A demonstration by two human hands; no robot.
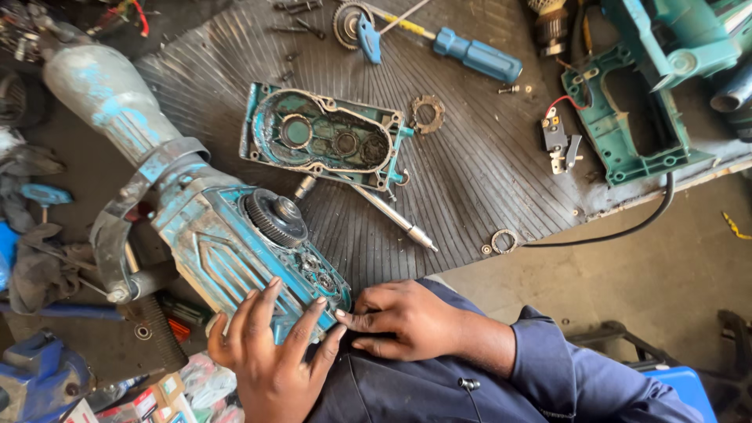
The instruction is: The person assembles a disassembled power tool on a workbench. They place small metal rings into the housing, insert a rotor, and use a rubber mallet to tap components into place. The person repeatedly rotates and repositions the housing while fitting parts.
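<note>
Left hand (270, 345) spread flat, steadying open hammer body (227, 235) lower left; right hand (399, 317) fingertips pinched at gearbox edge. Risk: body rolls, exposed gear (274, 217) sheds grease, small part drops.

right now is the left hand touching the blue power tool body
Touching. The head view shows the left hand with its fingers spread flat on the near end of the blue power tool body.
</note>
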